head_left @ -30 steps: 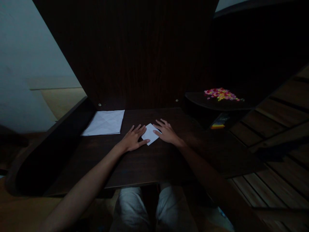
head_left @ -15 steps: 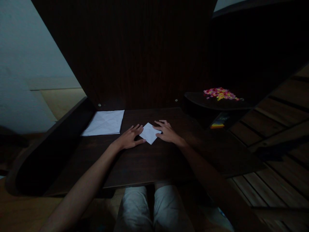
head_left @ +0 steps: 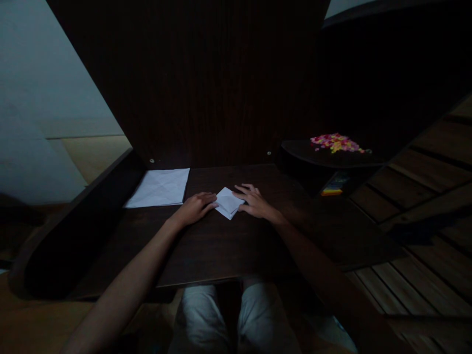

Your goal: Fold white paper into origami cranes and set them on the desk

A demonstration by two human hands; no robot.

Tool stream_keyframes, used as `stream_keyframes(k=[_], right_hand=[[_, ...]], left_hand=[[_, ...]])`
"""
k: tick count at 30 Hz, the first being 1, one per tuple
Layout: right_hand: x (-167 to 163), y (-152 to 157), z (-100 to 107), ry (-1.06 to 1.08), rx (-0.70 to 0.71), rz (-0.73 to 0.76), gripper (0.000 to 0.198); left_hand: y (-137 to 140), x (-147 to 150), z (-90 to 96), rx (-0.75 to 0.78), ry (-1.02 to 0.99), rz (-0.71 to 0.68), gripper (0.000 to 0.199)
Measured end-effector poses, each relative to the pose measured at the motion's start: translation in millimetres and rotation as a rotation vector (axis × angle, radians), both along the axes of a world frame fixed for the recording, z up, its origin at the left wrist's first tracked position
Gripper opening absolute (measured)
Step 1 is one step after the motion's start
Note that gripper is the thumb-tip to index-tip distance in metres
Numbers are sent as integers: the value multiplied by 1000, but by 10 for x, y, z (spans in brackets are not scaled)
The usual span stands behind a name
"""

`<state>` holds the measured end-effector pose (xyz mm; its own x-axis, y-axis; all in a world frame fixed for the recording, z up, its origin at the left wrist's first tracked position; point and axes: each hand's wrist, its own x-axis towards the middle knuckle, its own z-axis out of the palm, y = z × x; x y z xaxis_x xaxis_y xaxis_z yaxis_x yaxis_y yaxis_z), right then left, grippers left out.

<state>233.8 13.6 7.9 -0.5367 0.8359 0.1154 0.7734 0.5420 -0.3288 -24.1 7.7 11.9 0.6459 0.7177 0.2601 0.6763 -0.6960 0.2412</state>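
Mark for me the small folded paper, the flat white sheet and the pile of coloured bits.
small folded paper (head_left: pixel 228 202), head view, on its white middle between the hands.
flat white sheet (head_left: pixel 160 188), head view, on its creased centre.
pile of coloured bits (head_left: pixel 336 142), head view, on the heap's middle, on the side shelf.

White folded paper (head_left: pixel 228 202), dark brown desk (head_left: pixel 228 250)
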Motion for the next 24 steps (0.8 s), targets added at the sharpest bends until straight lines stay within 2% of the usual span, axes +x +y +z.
stream_keyframes(k=[4,13,19,24], right_hand=[[12,2,-4,18,0,19,59],[-1,-2,-20,29,49,20,64],[-7,-5,-16,21,62,30,65],[-6,-17,10,8,42,32,58]], left_hand=[[-34,18,11,25,-2,14,39],[-67,68,27,38,2,102,44],[-40,48,3,32,-16,12,37],[-32,46,-1,37,-17,20,34]])
